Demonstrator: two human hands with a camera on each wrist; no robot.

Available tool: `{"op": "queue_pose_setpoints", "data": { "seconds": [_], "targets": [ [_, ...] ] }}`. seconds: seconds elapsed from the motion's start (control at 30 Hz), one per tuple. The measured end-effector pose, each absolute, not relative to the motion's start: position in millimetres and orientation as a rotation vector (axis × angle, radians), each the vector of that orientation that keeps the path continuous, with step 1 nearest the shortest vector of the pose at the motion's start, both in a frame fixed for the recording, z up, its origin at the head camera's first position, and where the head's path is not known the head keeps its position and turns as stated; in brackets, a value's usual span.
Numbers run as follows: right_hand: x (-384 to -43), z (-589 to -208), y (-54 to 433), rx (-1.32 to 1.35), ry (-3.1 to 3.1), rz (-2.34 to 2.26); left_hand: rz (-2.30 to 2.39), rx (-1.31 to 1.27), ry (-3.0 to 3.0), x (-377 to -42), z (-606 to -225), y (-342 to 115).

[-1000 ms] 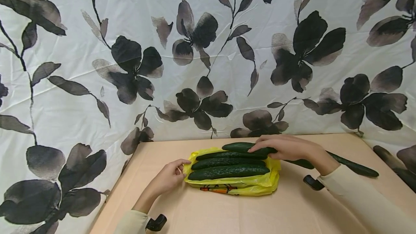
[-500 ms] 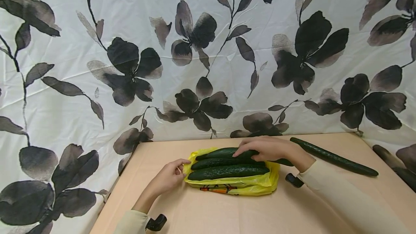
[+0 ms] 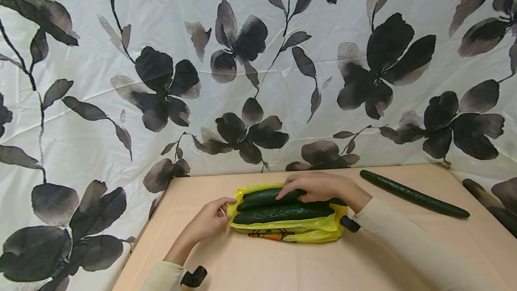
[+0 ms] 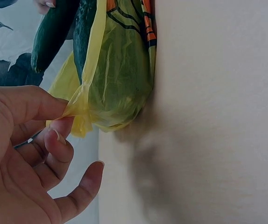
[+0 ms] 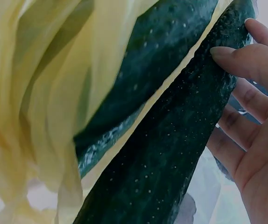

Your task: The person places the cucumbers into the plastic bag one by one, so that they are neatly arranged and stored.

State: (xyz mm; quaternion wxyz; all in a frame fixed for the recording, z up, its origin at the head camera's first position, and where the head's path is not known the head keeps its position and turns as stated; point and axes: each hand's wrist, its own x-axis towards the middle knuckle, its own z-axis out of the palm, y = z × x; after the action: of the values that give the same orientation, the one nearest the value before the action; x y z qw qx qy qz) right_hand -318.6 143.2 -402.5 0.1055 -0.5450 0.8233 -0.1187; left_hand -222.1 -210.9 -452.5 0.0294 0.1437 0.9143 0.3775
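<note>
A yellow plastic bag with orange and black print lies on its side in the head view, its mouth spread wide. Between thumb and finger, my left hand pinches the bag's left edge; in the left wrist view the thin film is drawn to a point there. My right hand grips a long dark green cucumber from above, at the bag's far side. The thumb lies along the cucumber in the right wrist view. Other cucumbers lie in the bag, partly behind the held one.
One more cucumber lies slantwise on the pale table at the back right, beyond the right forearm. A white cloth with dark flowers hangs behind the table. Each wrist wears a small black device.
My right hand has carried the cucumber left and down into the bag's opening, beside the other cucumbers. My left hand has kept its pinch on the bag's edge.
</note>
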Motion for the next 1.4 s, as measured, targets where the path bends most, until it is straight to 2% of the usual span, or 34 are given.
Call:
{"op": "queue_pose_setpoints", "data": {
  "seconds": [0.4,0.9,1.4],
  "targets": [
    [-321.5,-409.5,121.2,-1.701,2.384,-0.315,1.187,0.435,2.814,-219.2,-450.6,-211.3],
    [-317.1,-418.7,107.1,-1.685,2.348,-0.308,1.178,0.443,2.828,-218.4,-453.6,-211.9],
    [-318.9,-425.4,110.6,-1.474,2.446,-0.342,1.178,0.462,2.836,-215.3,-453.9,-212.4]
  ]
}}
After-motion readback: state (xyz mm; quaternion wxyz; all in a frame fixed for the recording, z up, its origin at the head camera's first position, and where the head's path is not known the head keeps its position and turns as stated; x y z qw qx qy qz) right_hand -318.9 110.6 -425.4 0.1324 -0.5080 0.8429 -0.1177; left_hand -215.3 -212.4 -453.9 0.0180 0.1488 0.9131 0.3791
